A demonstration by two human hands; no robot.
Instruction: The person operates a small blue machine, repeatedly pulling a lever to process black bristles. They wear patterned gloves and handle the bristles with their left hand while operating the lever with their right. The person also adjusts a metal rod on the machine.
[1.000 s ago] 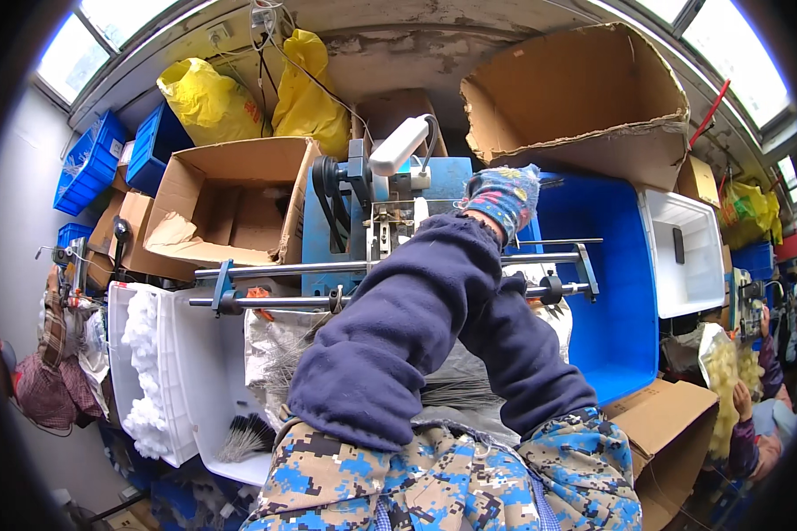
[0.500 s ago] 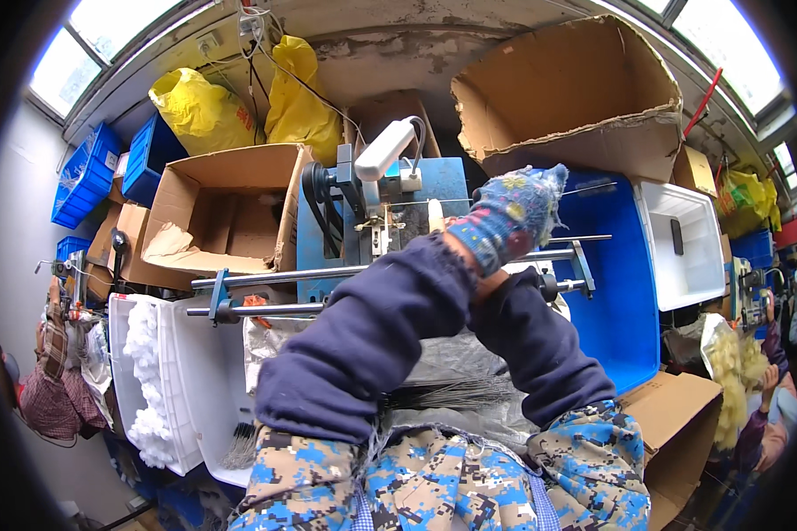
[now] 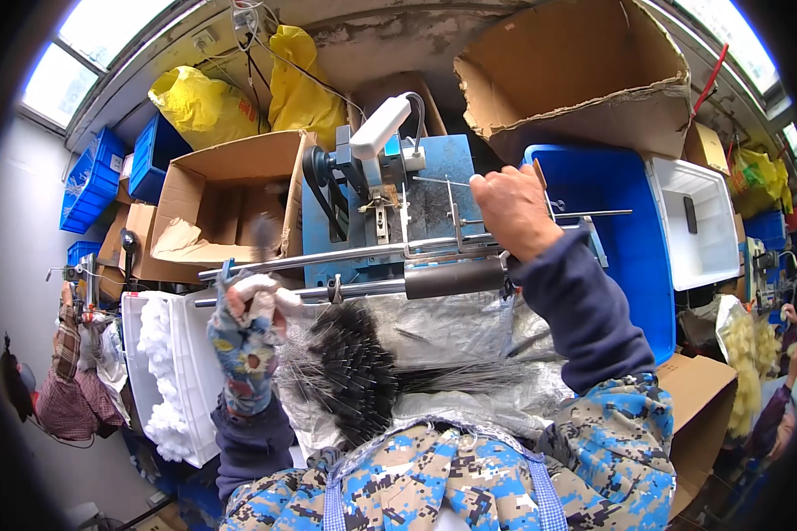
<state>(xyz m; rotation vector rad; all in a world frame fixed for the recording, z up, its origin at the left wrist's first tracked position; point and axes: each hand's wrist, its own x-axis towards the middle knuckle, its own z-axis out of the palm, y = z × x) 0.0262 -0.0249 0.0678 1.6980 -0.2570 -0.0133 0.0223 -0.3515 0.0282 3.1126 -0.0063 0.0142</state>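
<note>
Right of frame centre, the bare right hand [image 3: 517, 211] is curled beside a thin silvery metal wire [image 3: 440, 181]; at left, the blue-gloved left hand [image 3: 246, 343] is bent; what the fingers grasp cannot be told.

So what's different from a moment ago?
The arms have uncrossed: the gloved left hand swung leftward to the left end of the metal rails; the bare right hand, mostly hidden before, shows near their right end. Any grasp or release is unclear. The cardboard boxes and blue bin stayed put.
</note>
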